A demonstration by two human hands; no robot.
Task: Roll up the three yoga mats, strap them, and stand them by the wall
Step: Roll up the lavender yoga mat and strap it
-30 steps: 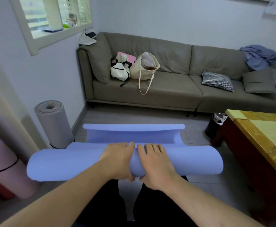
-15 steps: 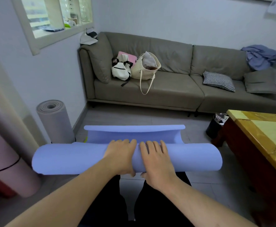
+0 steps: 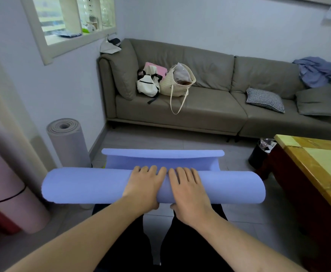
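1. Blue mat [image 3: 94,185]: mostly rolled, lying crosswise on the floor right in front of the person's knees. Its unrolled tail runs on toward the sofa [image 3: 210,107], w/ the far edge curled up off the floor.
2. Left hand [image 3: 146,186]: on top of the blue roll, near its middle. Fingers [image 3: 144,169] draped over the top, thumb tucked under the near side, so it grips the roll.
3. Right hand [image 3: 188,190]: just beside the left hand on the same roll, nearly touching it. Its fingers spread a bit over the top, thumb under the near edge; also gripping.
4. Grey mat [image 3: 68,142]: fully rolled, standing upright against the wall, between the blue mat's left end and the sofa's left arm. Can't tell if a strap is on it.
5. Pink mat [image 3: 9,183]: rolled, leaning at the left edge of view, left of the blue roll and nearer the camera than the grey one. Thin black band [image 3: 9,197] around it.
6. On the sofa, left seat: small white bag [image 3: 148,86] w/ black straps, touching a cream tote [image 3: 177,81] beside it; something pink behind them.
7. Sofa, right part: checked cushion [image 3: 265,99], grey cushion [image 3: 318,101] beside it, blue cloth [image 3: 318,70] heaped on the backrest.
8. Wooden surface w/ yellow top [image 3: 322,165]: right of the blue mat; black bin [image 3: 259,156] between it and the sofa.
9. Window [image 3: 70,20] in the wall left of the sofa; cap [image 3: 110,44] on the sofa's left corner.
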